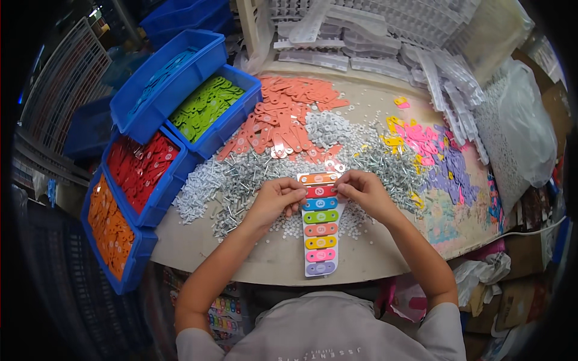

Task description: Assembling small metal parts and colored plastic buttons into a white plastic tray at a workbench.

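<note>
A long white plastic holder (307, 240) lies at the table's front edge, carrying a column of coloured plastic tags: orange, red, blue, green, coral, yellow, pink and purple. My left hand (278, 201) is closed, fingertips pinched at the left end of the red tag (321, 191). At that tag's right end, my right hand (367, 194) pinches with thumb and forefinger. The orange tag (319, 178) sits just above, between my hands. Exactly what lies under the fingertips is partly hidden.
Blue bins (153, 219) on the left hold orange, red, green and blue tags. Behind my hands lie coral tags (283, 114), metal screws (247, 186) and small white parts (328, 129). Pink tags (418, 141) and purple tags (454, 171) lie right. Clear plastic holders (361, 42) pile up behind.
</note>
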Action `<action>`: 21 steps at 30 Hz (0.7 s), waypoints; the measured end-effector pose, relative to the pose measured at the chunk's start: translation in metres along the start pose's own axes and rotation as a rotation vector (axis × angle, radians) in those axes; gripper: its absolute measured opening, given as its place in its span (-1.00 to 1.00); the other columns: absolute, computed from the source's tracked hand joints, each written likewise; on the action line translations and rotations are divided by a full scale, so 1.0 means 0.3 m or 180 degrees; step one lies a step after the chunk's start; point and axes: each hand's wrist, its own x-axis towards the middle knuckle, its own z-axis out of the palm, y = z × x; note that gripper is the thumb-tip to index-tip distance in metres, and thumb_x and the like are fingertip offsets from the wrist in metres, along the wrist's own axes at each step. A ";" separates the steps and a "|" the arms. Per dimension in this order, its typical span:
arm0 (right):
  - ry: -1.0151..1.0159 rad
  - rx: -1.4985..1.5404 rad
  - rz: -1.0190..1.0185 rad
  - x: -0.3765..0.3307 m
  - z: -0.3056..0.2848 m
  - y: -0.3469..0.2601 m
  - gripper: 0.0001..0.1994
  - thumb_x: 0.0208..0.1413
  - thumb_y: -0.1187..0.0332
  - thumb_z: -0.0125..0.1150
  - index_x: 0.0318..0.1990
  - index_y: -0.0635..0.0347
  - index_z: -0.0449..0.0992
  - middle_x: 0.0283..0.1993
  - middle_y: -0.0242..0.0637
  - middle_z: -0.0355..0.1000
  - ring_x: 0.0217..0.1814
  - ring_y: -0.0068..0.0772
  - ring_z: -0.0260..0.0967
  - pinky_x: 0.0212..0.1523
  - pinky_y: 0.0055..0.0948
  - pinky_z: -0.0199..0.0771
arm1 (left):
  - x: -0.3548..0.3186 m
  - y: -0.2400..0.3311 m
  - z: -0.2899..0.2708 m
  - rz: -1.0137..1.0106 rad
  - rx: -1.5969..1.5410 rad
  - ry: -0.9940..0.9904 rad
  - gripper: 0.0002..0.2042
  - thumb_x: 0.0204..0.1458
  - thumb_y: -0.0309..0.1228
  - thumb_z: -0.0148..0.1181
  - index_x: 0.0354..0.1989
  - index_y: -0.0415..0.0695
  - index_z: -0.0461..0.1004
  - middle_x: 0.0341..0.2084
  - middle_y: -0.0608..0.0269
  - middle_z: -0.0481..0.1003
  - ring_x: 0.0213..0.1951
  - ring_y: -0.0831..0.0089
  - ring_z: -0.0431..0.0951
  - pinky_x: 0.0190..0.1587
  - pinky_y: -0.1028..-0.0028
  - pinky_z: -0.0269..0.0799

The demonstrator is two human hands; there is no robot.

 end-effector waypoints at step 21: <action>-0.0085 -0.2114 0.0363 0.094 -0.050 -0.092 -0.42 -0.11 -0.05 0.55 -0.16 0.26 0.51 -0.27 -0.03 0.55 -0.24 -0.17 0.55 -0.19 -0.28 0.53 | 0.014 0.033 0.020 -0.0104 0.0175 0.0034 -0.90 0.20 -0.46 0.22 -0.23 -0.23 0.50 -0.51 0.33 0.56 -0.58 0.72 0.45 -0.63 0.73 0.27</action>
